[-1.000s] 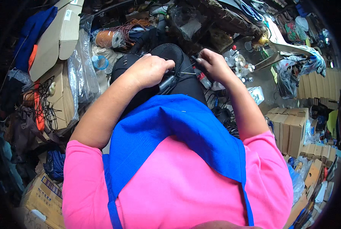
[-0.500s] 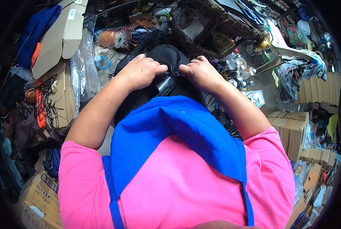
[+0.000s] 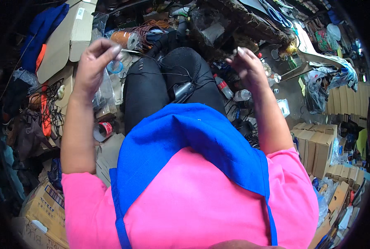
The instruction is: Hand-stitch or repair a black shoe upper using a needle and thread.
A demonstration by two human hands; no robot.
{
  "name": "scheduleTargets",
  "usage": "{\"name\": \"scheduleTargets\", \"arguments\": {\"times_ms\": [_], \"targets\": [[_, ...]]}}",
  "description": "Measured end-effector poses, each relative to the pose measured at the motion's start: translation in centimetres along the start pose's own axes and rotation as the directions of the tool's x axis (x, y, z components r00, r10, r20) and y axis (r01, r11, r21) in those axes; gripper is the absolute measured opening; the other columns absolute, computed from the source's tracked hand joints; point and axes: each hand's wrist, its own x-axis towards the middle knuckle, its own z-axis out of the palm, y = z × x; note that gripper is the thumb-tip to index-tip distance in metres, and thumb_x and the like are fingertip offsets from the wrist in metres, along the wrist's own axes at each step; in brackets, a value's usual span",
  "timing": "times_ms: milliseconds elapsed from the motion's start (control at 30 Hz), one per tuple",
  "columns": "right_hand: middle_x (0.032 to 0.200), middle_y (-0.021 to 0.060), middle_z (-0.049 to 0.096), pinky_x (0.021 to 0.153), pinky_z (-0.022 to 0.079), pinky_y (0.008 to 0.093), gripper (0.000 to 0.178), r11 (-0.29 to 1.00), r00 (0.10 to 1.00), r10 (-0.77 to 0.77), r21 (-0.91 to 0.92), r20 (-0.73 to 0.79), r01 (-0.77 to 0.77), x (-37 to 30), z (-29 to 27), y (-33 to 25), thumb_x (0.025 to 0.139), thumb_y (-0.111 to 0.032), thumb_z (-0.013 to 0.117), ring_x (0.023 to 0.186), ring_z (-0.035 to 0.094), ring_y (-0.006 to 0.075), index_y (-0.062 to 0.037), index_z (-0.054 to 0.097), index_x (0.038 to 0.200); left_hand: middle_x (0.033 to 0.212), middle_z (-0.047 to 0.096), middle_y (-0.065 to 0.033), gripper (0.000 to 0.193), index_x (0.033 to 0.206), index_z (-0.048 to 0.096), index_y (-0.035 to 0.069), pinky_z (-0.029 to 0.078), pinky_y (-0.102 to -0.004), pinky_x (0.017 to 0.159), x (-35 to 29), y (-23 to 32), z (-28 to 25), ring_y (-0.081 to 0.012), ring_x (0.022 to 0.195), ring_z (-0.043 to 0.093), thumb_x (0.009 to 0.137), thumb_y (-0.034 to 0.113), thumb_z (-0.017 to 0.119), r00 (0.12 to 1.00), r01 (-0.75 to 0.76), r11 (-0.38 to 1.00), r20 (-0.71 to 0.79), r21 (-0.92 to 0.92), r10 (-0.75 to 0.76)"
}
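Both hands raised and well apart: left hand (image 3: pixel 95 64) with thumb and fingers brought together beyond the left knee, right hand (image 3: pixel 250 68) with fingers curled, beside the right knee; exact grip of each unclear. Thin dark cord (image 3: pixel 176 74) crosses the black-clad thighs (image 3: pixel 145 89) to a black glossy piece (image 3: pixel 182 91) lying between them, just above the blue apron (image 3: pixel 189 128). Orange spool (image 3: pixel 120 38) beyond left hand; red-labelled bottle (image 3: pixel 223 87) beside right thigh.

- Leather piece (image 3: pixel 183 90): on lap (image 3: pixel 146 89), between left hand (image 3: pixel 97 66) and right hand (image 3: pixel 249 68).
- Spool (image 3: pixel 124 39): ahead of lap, left side.
- Labelled bottle (image 3: pixel 223 86): between lap and right hand.
- Cartons (image 3: pixel 315 145): right, behind right hand.
- Cardboard box (image 3: pixel 46 209): left rear.
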Motion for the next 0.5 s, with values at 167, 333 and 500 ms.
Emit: {"name": "scheduleTargets", "arguments": {"times_ms": [167, 333, 500], "targets": [[0.092, 0.0058, 0.06, 0.084, 0.044, 0.0401, 0.027, 0.935, 0.881, -0.072, 0.339, 0.468, -0.103, -0.1, 7.4, -0.3, 0.097, -0.037, 0.046, 0.084, 0.059, 0.0197, -0.0114, 0.053, 0.093, 0.078, 0.06, -0.0066, 0.023, 0.086, 0.054, 0.006, 0.05, -0.0284, 0.066, -0.3, 4.3, 7.7, -0.0139, 0.071, 0.059, 0.093, 0.028, 0.058, 0.977, 0.142, 0.812, 0.212, -0.566, -0.024], [0.094, 0.0064, 0.065, 0.079, 0.047, 0.0286, 0.021, 0.457, 0.881, 0.097, -0.807, 0.464, 0.374, -4.4, 3.0, 1.0, 0.091, -0.017, 0.058, 0.087, 0.06, 0.0158, -0.004, 0.061, 0.107, 0.079, 0.061, -0.0084, 0.018, 0.086, 0.059, 0.002, 0.048, -0.0333, 0.065, -2.9, 2.9, 2.7, -0.0216, 0.073, 0.06, 0.086, 0.02, 0.063, 0.909, -0.249, 0.564, 0.392, 0.787, -0.145], [0.104, 0.0121, 0.068, 0.084, 0.048, 0.0315, 0.03, 0.36, 0.97, -0.041, -0.91, -0.238, -0.208, -11.9, -19.6, 1.8, 0.087, -0.02, 0.06, 0.098, 0.064, 0.0236, -0.0139, 0.063, 0.116, 0.103, 0.065, -0.0122, 0.026, 0.102, 0.066, 0.001, 0.045, -0.031, 0.086, -6.2, 10.2, -18.5, -0.0238, 0.096, 0.062, 0.083, 0.018, 0.064, 0.95, 0.277, 0.095, -0.288, 0.956, 0.124]]}}
